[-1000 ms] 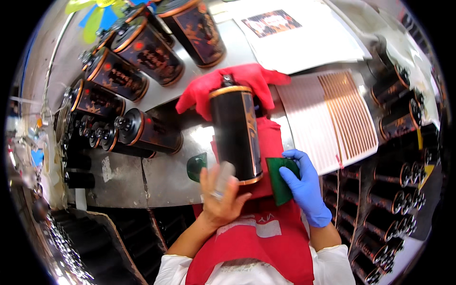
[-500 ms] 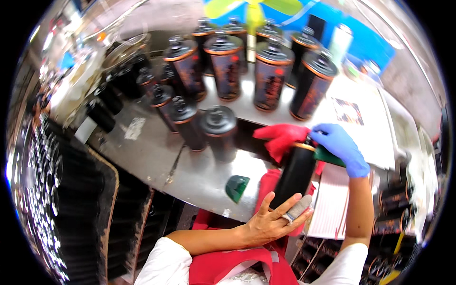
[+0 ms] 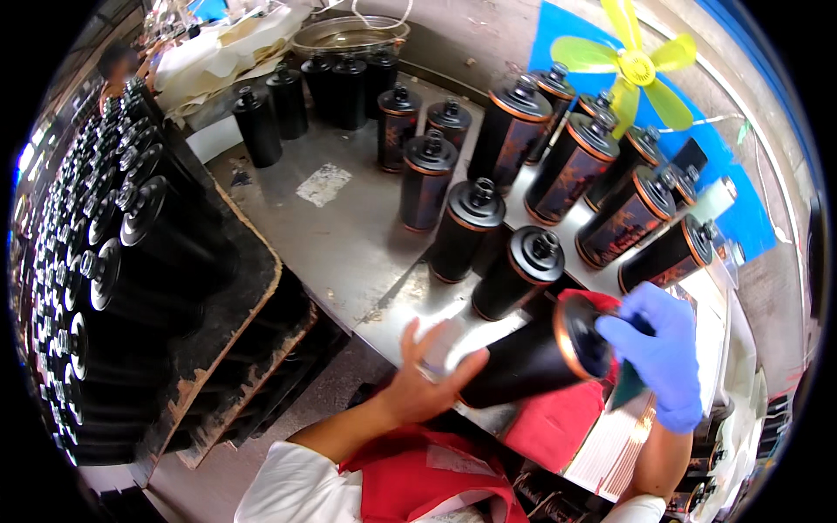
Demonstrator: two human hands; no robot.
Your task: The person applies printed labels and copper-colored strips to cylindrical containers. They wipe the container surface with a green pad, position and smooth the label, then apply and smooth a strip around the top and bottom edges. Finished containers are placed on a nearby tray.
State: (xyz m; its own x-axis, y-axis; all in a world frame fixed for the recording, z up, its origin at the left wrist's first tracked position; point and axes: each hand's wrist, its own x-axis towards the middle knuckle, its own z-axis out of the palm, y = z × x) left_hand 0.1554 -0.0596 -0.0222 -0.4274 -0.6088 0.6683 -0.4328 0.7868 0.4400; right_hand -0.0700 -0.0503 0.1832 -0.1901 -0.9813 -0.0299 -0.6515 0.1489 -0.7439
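A black bottle (image 3: 527, 362) with a copper ring lies tilted in the air above the front of the table, its top toward the right. My right hand (image 3: 658, 353), in a blue glove, is closed round its neck. Under that glove shows part of a green sheet-like piece (image 3: 626, 390); whether it is held I cannot tell. My left hand (image 3: 423, 370) is bare with a grey cover on one finger. Its fingers are spread, and the thumb is at the bottle's base. A red cloth (image 3: 558, 427) lies below the bottle, and more red shows behind it.
Several black bottles with copper rings stand on the metal table (image 3: 305, 231) and a white board (image 3: 568, 244). Crowded bottles (image 3: 131, 261) fill a rack at left. Behind are a yellow-green fan (image 3: 636, 68) and a metal basin (image 3: 349, 37). A striped stack (image 3: 615, 453) lies at front right.
The view has swung left, bringing more of the rack into sight. The held bottle has gone from nearly upright to lying over. My left hand has shifted off its lower end, fingers spreading.
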